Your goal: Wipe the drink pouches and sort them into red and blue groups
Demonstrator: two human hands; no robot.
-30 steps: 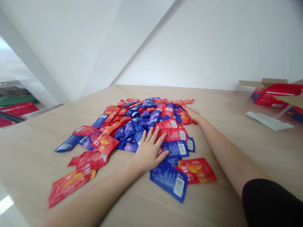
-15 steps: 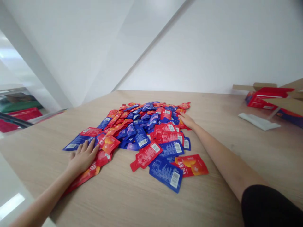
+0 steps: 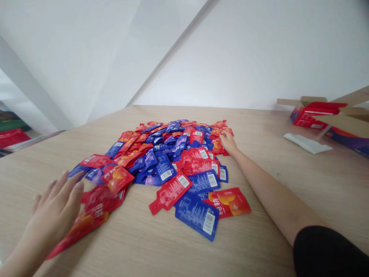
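My left hand hovers at the left, fingers apart and holding nothing, above a large red pouch with orange fruit printed on it. My right hand reaches to the right edge of a heap of flat red and blue sachets. Its fingers are curled at a red sachet there; the fingertips are partly hidden. Closer to me lie a red spouted sachet, a blue sachet with a barcode and a red sachet with orange fruit.
On the right stand opened red and blue cartons with raised brown flaps. A white folded strip lies in front of them. Behind the wooden table rises a white wall. Red material shows beyond the left edge.
My left hand has lifted off the sachets and moved left toward me, uncovering the red pouch. My right hand has shifted slightly outward, with its fingers more curled. The view has turned slightly right.
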